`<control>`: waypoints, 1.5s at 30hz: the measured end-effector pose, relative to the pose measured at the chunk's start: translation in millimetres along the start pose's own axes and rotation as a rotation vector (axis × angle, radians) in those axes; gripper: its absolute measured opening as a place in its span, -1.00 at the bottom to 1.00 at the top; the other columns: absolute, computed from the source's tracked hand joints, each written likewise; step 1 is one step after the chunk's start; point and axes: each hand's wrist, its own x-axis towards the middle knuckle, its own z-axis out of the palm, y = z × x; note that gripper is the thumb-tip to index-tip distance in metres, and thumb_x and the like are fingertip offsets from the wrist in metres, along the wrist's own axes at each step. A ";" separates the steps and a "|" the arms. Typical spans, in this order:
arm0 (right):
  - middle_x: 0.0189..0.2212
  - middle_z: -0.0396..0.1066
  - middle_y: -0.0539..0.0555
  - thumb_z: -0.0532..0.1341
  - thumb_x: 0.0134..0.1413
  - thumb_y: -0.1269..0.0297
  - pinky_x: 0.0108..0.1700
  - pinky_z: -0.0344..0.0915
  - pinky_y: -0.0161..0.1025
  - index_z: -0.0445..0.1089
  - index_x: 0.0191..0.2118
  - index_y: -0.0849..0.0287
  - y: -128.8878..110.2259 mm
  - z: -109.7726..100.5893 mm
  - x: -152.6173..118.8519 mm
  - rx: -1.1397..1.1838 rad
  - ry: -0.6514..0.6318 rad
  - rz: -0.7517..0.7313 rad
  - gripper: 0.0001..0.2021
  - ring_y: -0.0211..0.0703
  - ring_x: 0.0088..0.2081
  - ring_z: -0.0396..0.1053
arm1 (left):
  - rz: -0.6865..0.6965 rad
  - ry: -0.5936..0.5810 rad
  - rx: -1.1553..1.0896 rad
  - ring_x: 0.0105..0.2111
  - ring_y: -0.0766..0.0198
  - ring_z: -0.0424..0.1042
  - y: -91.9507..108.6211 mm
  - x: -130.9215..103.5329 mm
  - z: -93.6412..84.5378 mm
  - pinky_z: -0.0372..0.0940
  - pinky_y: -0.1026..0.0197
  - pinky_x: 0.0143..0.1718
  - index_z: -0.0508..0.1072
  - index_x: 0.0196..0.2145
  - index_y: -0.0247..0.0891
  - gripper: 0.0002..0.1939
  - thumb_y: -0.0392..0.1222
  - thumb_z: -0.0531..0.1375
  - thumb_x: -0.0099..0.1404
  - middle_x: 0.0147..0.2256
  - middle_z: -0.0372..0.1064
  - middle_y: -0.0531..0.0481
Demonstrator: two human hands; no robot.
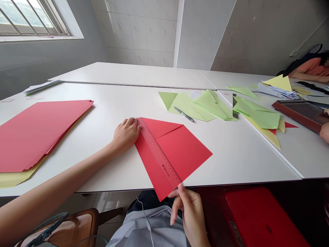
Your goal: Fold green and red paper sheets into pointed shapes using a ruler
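A red sheet of paper [183, 151] with a folded flap lies at the table's front edge, one corner jutting past it. Across it, slantwise, lies a clear plastic ruler [160, 154]. My left hand [127, 133], fingers curled together, presses on the ruler's far end and the paper's edge there. At the near end, my right hand [190, 207] pinches the ruler and the red paper between thumb and fingers, just off the table edge. Beyond the paper, a pen [184, 114] rests beside light green paper pieces [185, 104].
A stack of red sheets [43, 133] over yellow ones [19, 179] lies on the left. On the right are folded green papers [257, 111] and a brown paper trimmer [300, 115], with another person's hand beside it. A wooden chair [77, 224] stands below the table [102, 178].
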 end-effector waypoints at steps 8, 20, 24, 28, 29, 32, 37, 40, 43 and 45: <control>-0.83 0.30 0.06 0.15 0.15 -0.25 -0.63 0.12 -0.37 0.50 -0.52 0.30 4.4 -4.8 1.9 -0.020 -0.044 -0.014 -0.38 -0.31 -0.79 0.23 | 0.007 -0.006 0.016 0.07 0.08 0.33 -1.4 0.1 3.0 0.29 -0.09 0.07 0.31 0.11 -0.26 -0.61 -0.01 0.10 0.43 0.10 0.28 -0.17; -0.78 0.35 0.01 0.19 0.16 -0.16 -0.67 0.18 -0.41 0.55 -0.40 0.31 -2.2 -14.2 4.6 0.001 -0.169 -0.049 -0.46 -0.31 -0.77 0.29 | -0.002 -0.069 0.012 0.14 -0.10 0.21 5.9 3.7 -1.5 0.20 -0.09 0.14 0.28 0.15 -0.38 -0.50 -0.10 -0.22 0.46 0.15 0.22 -0.30; -0.78 0.35 0.00 0.19 0.18 -0.14 -0.64 0.19 -0.41 0.56 -0.36 0.31 -4.4 -16.2 4.3 -0.017 -0.184 -0.050 -0.48 -0.31 -0.76 0.31 | 0.002 -0.083 0.010 0.15 -0.13 0.19 8.9 2.4 -4.5 0.18 -0.11 0.15 0.24 0.16 -0.44 -0.48 -0.09 -0.23 0.46 0.17 0.19 -0.31; -0.78 0.36 -0.01 0.18 0.21 -0.09 -0.60 0.22 -0.40 0.57 -0.36 0.30 -5.8 -15.8 3.9 -0.036 -0.171 -0.073 -0.51 -0.31 -0.75 0.33 | 0.003 -0.086 -0.001 0.14 -0.06 0.19 9.5 2.1 -5.2 0.16 -0.08 0.17 0.22 0.17 -0.40 -0.47 -0.07 -0.28 0.48 0.16 0.19 -0.26; -0.77 0.37 0.00 0.17 0.22 -0.09 -0.59 0.22 -0.40 0.57 -0.36 0.30 -5.8 -15.7 3.9 -0.044 -0.169 -0.077 -0.51 -0.31 -0.74 0.34 | 0.001 -0.086 -0.005 0.15 -0.05 0.19 9.1 2.3 -5.0 0.15 -0.08 0.17 0.22 0.17 -0.38 -0.47 -0.06 -0.29 0.47 0.16 0.19 -0.25; -0.78 0.37 0.00 0.17 0.22 -0.10 -0.59 0.24 -0.39 0.58 -0.37 0.29 -4.9 -16.1 4.6 -0.054 -0.176 -0.086 -0.51 -0.30 -0.75 0.34 | 0.001 -0.090 -0.015 0.15 -0.06 0.19 7.1 3.0 -4.5 0.15 -0.05 0.17 0.22 0.18 -0.29 -0.45 -0.01 -0.30 0.46 0.15 0.20 -0.24; -0.78 0.37 -0.02 0.18 0.23 -0.06 -0.60 0.21 -0.42 0.58 -0.37 0.27 -2.8 -16.7 5.9 -0.003 -0.199 -0.094 -0.54 -0.33 -0.76 0.33 | 0.016 -0.090 -0.022 0.14 -0.11 0.20 5.9 2.8 -5.4 0.18 -0.10 0.13 0.22 0.18 -0.23 -0.46 0.00 -0.29 0.43 0.16 0.20 -0.24; -0.79 0.35 -0.03 0.18 0.24 -0.06 -0.61 0.20 -0.43 0.58 -0.39 0.26 -2.1 -16.7 7.3 0.002 -0.208 -0.090 -0.54 -0.34 -0.76 0.33 | 0.017 -0.091 -0.017 0.15 -0.12 0.19 6.6 2.8 -5.7 0.18 -0.13 0.13 0.21 0.18 -0.26 -0.47 -0.02 -0.28 0.44 0.17 0.19 -0.26; -0.79 0.34 -0.02 0.18 0.21 -0.10 -0.63 0.18 -0.43 0.55 -0.42 0.27 -1.5 -16.4 8.8 -0.022 -0.209 -0.066 -0.51 -0.32 -0.76 0.32 | 0.014 -0.091 -0.006 0.15 -0.14 0.20 6.5 3.4 -4.9 0.18 -0.13 0.14 0.24 0.16 -0.37 -0.47 -0.06 -0.25 0.44 0.17 0.19 -0.33; -0.79 0.34 -0.01 0.18 0.19 -0.14 -0.62 0.18 -0.42 0.52 -0.46 0.27 -2.5 -16.8 7.4 -0.064 -0.187 -0.041 -0.48 -0.32 -0.75 0.30 | 0.010 -0.089 0.001 0.15 -0.10 0.22 5.6 3.8 -4.0 0.20 -0.12 0.12 0.26 0.15 -0.40 -0.51 -0.08 -0.20 0.45 0.16 0.21 -0.33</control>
